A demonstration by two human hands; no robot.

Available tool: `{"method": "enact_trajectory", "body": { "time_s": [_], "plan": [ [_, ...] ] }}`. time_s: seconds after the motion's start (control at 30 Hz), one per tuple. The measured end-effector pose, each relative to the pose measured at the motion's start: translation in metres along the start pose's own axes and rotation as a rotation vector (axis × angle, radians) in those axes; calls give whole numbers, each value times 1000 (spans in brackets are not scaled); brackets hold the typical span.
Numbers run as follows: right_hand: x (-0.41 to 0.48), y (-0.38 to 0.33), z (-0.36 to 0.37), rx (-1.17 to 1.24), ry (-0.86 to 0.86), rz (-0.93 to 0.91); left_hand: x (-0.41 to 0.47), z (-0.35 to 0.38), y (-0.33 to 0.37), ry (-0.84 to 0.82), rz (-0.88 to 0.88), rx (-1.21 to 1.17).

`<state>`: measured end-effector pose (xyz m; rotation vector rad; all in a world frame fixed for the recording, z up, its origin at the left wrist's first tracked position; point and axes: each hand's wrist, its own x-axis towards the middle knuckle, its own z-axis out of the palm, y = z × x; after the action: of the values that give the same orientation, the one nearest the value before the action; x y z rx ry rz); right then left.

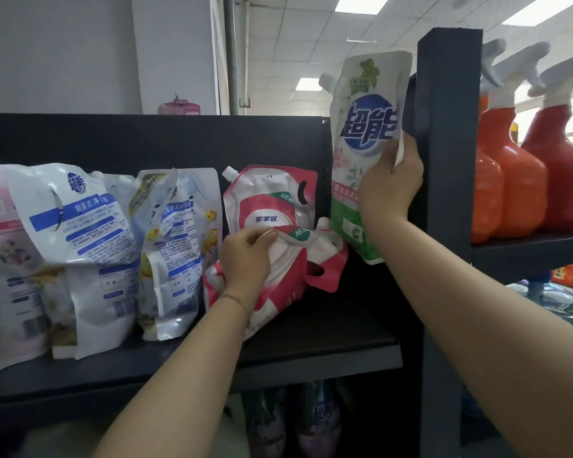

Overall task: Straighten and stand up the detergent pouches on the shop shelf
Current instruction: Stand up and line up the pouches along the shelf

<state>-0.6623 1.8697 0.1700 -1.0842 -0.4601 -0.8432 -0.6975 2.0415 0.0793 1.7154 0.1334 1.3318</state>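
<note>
Black shop shelf point(311, 332): left hand point(245, 256) clutching slumped red pouch point(288, 276), fingers curled over its folded top; right hand point(391, 190) gripping green pouch point(361, 133) upright, mostly above fingers, beside post point(447, 127). White pouches point(90, 246) standing left of left-hand fingers.

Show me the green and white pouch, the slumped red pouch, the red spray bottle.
green and white pouch point(366, 122), head view, on its blue logo.
slumped red pouch point(293, 282), head view, on its creased front.
red spray bottle point(569, 180), head view, on its body.
</note>
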Motion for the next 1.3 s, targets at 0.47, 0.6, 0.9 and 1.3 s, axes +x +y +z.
{"method": "enact_trajectory", "body": {
  "time_s": [0.47,0.6,0.9,1.3],
  "plan": [
    [5,-44,13,173,56,-51,5,-25,2,253,-153,-195],
    [3,-50,12,189,63,-51,3,-25,2,269,-152,-211],
    [4,-59,7,159,82,-68,3,-31,0,346,-194,-310],
    [-42,-15,28,36,-51,65,5,-43,-3,371,-321,-504]
  ]
}}
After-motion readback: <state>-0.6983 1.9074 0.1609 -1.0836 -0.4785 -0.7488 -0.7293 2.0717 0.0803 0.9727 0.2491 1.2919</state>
